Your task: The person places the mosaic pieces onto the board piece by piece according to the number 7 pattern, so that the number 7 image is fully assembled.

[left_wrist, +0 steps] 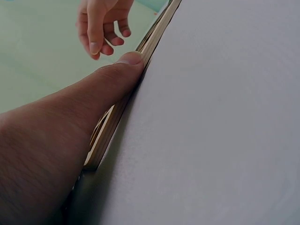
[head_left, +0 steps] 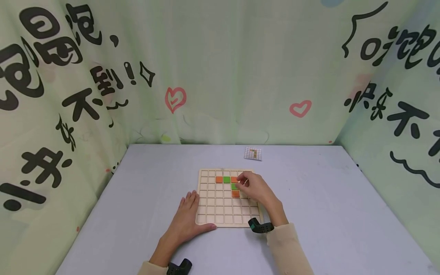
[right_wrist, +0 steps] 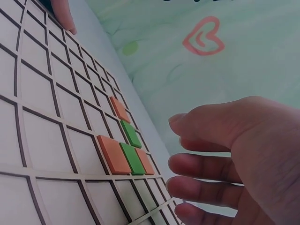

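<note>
A wooden grid board (head_left: pixel 210 210) lies on the table. Orange and green square tiles sit in its cells: a row of an orange tile (head_left: pixel 219 179), a green tile (head_left: pixel 227 179) and another orange tile (right_wrist: pixel 144 161), then a green tile (right_wrist: pixel 132 158) and an orange tile (head_left: pixel 235 193) running toward the person. My left hand (head_left: pixel 187 217) rests against the board's left side, fingers straight, its thumb along the near edge. Over the upper right cells hovers my right hand (head_left: pixel 254 187), fingers loosely bent; in the right wrist view nothing shows between thumb and fingertips.
A small card (head_left: pixel 253 153) with a printed grid pattern lies beyond the board, near the table's far edge. The white table (head_left: pixel 309 198) extends to both sides. Pale green curtains (head_left: pixel 237 76) with black writing and red hearts hang behind and beside it.
</note>
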`<move>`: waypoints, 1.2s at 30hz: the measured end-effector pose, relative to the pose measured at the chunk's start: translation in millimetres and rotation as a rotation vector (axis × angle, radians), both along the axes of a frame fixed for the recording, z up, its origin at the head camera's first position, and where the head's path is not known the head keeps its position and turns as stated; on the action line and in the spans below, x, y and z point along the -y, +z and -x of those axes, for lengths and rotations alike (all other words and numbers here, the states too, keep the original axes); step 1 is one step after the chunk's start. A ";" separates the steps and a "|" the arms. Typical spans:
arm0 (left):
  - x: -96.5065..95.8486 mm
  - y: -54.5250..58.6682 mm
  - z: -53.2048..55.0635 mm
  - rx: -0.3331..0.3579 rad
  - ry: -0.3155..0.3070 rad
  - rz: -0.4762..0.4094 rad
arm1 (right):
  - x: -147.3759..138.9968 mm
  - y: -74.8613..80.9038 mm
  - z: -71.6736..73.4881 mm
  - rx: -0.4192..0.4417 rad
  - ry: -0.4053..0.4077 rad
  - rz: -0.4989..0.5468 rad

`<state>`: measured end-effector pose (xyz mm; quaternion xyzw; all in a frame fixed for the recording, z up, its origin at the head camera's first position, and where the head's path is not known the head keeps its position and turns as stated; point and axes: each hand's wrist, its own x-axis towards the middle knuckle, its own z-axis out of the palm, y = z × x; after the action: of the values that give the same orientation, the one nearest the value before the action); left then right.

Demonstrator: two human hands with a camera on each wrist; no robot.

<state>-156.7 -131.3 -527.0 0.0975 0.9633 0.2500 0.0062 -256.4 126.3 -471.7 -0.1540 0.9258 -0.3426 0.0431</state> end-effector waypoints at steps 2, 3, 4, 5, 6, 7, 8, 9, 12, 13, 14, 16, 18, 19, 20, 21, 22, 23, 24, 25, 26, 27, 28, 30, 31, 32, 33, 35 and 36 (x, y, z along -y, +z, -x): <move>0.3 -0.9 0.2 0.003 0.001 0.007 | -1.0 0.8 -1.6 0.001 -0.007 0.001; 0.3 -1.0 0.1 0.003 0.002 0.008 | -1.9 1.0 -2.1 0.001 -0.012 0.002; 0.3 -1.1 0.1 0.003 0.004 0.009 | -3.3 1.0 -2.6 -0.002 -0.017 -0.001; 0.3 -1.2 0.2 0.001 0.005 0.009 | -4.7 1.2 -3.4 -0.005 -0.022 -0.005; 0.2 -1.3 0.3 0.005 0.005 0.014 | -6.7 1.2 -4.3 -0.009 -0.024 -0.007; 0.1 -1.4 0.5 0.005 0.005 0.016 | -8.6 1.3 -4.9 -0.015 -0.025 -0.011; 0.1 -1.4 0.6 0.005 0.006 0.017 | -10.5 1.4 -5.6 -0.020 -0.026 -0.010; 0.0 -1.2 0.5 0.003 0.007 0.014 | -12.3 1.4 -6.1 -0.024 -0.027 -0.013; 0.0 -1.5 0.9 0.003 0.008 0.016 | -16.9 1.1 -7.7 -0.037 -0.027 -0.021; 0.0 -1.4 0.9 0.003 0.008 0.015 | -17.9 0.8 -8.0 -0.039 -0.031 -0.023; 0.0 -1.2 0.8 0.003 0.009 0.013 | -19.1 0.3 -8.3 -0.040 -0.034 -0.026; -0.1 -0.8 0.7 0.004 0.009 0.013 | -21.4 -0.6 -8.8 -0.039 -0.039 -0.032; -0.3 -0.4 0.5 0.007 0.008 0.015 | -23.7 -1.1 -9.6 -0.040 -0.046 -0.034; -0.3 -0.3 0.6 0.009 0.008 0.018 | -24.9 -1.1 -10.1 -0.041 -0.045 -0.033; -0.4 -0.2 0.5 0.008 0.007 0.016 | -26.2 -1.0 -10.7 -0.042 -0.044 -0.033; -0.4 -0.1 0.5 0.008 0.007 0.015 | -27.7 -0.9 -11.3 -0.042 -0.042 -0.032; -0.5 -0.3 0.5 0.006 0.007 0.012 | -29.6 -0.7 -12.0 -0.046 -0.039 -0.035; -0.6 -0.3 0.6 0.009 0.007 0.013 | -31.4 -0.5 -12.8 -0.047 -0.040 -0.039; -0.6 -0.3 0.6 0.008 0.007 0.010 | -33.3 -0.3 -13.4 -0.046 -0.041 -0.045; -0.6 -0.4 0.5 0.008 0.007 0.008 | -35.1 0.1 -14.2 -0.045 -0.043 -0.048; -0.7 -0.1 0.5 0.006 0.007 0.003 | -37.0 0.6 -15.0 -0.043 -0.048 -0.055; -0.6 0.0 0.5 0.006 0.007 0.004 | -38.9 0.8 -15.7 -0.043 -0.050 -0.061; -0.6 -0.1 0.6 0.005 0.008 0.005 | -40.6 1.1 -16.5 -0.041 -0.056 -0.067; -0.6 0.1 0.5 0.004 0.008 0.007 | -43.7 1.8 -18.2 -0.036 -0.068 -0.074; -0.5 0.1 0.6 0.004 0.008 0.008 | -45.3 2.0 -19.1 -0.036 -0.073 -0.078; -0.5 0.1 0.5 0.002 0.008 0.008 | -46.8 2.0 -19.9 -0.036 -0.076 -0.083; -0.4 0.1 0.3 0.003 0.008 0.010 | -48.2 1.9 -20.5 -0.037 -0.080 -0.086; -0.3 0.2 0.2 0.003 0.007 0.008 | -50.8 1.8 -21.7 -0.036 -0.084 -0.093; -0.3 0.2 0.2 0.003 0.008 0.009 | -52.0 1.6 -22.2 -0.035 -0.083 -0.096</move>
<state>-156.9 -131.0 -526.8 0.0935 0.9647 0.2459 0.0072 -234.2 178.3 -470.1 -0.1190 0.9474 -0.2965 0.0199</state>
